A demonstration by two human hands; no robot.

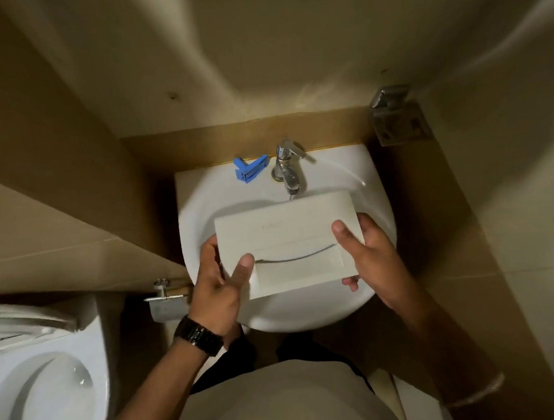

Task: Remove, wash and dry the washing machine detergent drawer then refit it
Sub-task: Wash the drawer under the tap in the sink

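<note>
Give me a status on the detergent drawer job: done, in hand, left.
Done: the detergent drawer is out of the machine and over the basin. In hand: the left hand and right hand grip its two ends, front panel up, just below the tap. No running water is clearly visible, so washing looks barely begun. Left: wash, dry, refit. A blue plastic piece sits on the rim.

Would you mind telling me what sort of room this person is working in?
Most likely a small bathroom: a white wall-hung washbasin with a chrome tap sits in a tiled corner, and a toilet stands just to its left.
</note>
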